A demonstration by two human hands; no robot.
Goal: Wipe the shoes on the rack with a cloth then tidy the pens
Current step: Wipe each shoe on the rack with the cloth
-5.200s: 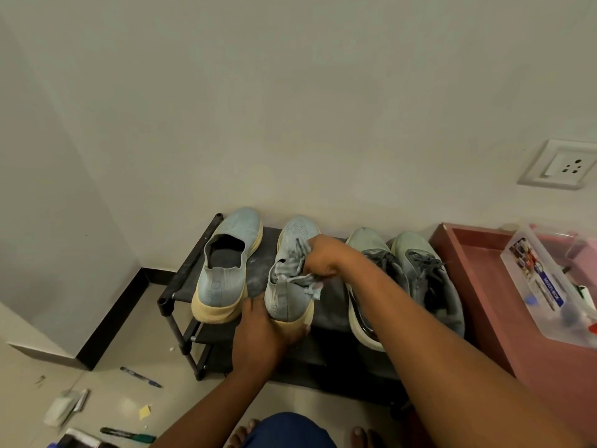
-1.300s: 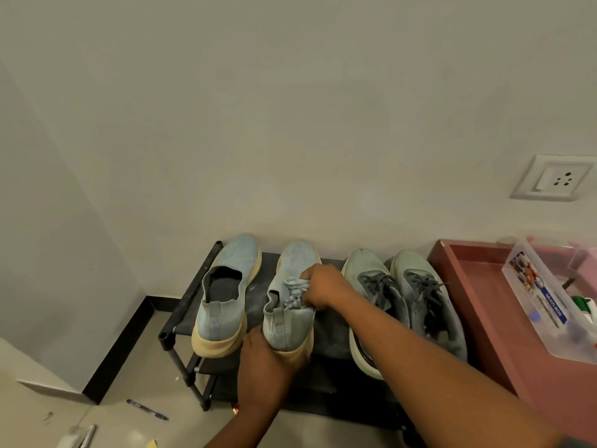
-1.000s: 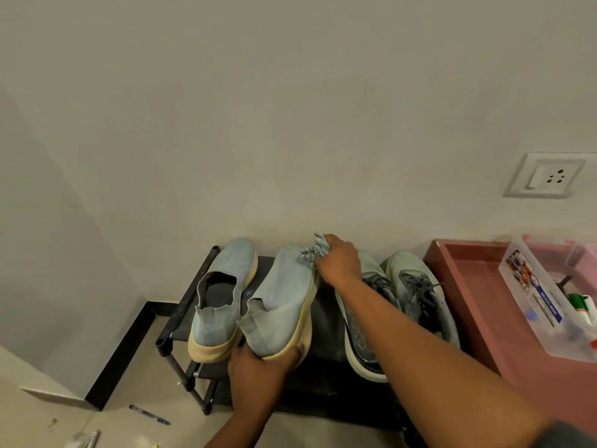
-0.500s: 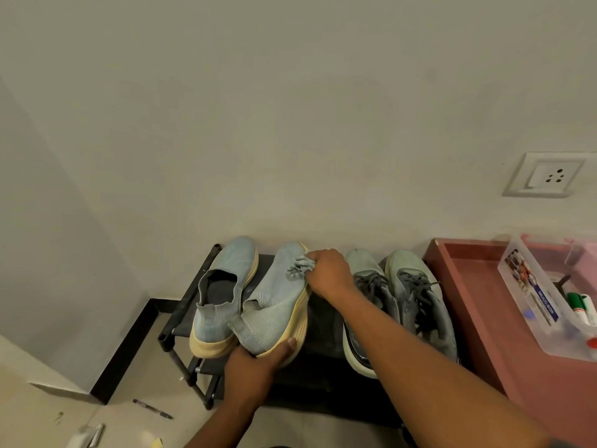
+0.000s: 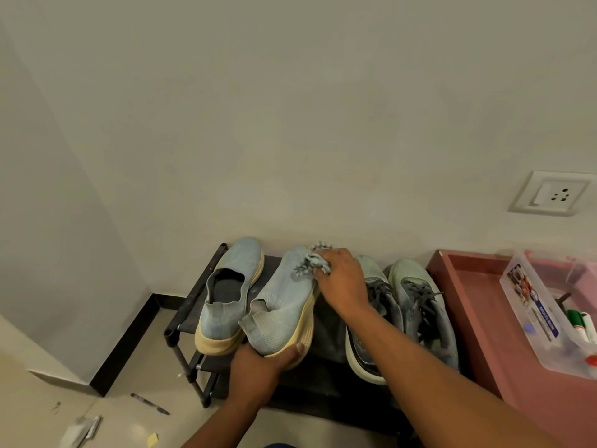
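Note:
Two pairs of shoes sit on a low black rack (image 5: 184, 313) against the wall. My left hand (image 5: 261, 367) grips the heel of a light blue slip-on shoe (image 5: 284, 302), tilted onto its left side. My right hand (image 5: 340, 281) presses a small grey cloth (image 5: 311, 261) against that shoe's toe. The other blue slip-on (image 5: 231, 289) stands upright to the left. A grey-green laced pair (image 5: 416, 302) lies to the right, partly behind my right forearm. One pen (image 5: 149, 403) lies on the floor left of the rack.
A pink tray-like table (image 5: 465, 305) stands right of the rack, holding a clear plastic box (image 5: 529, 315) with markers (image 5: 580, 326). A wall socket (image 5: 550, 194) is above it. Small white items (image 5: 80, 430) and a yellow scrap (image 5: 152, 439) lie on the floor at lower left.
The blue shoe has been tipped from upright onto its side by my left hand. My right hand with the cloth has shifted from the shoe's opening up to its toe.

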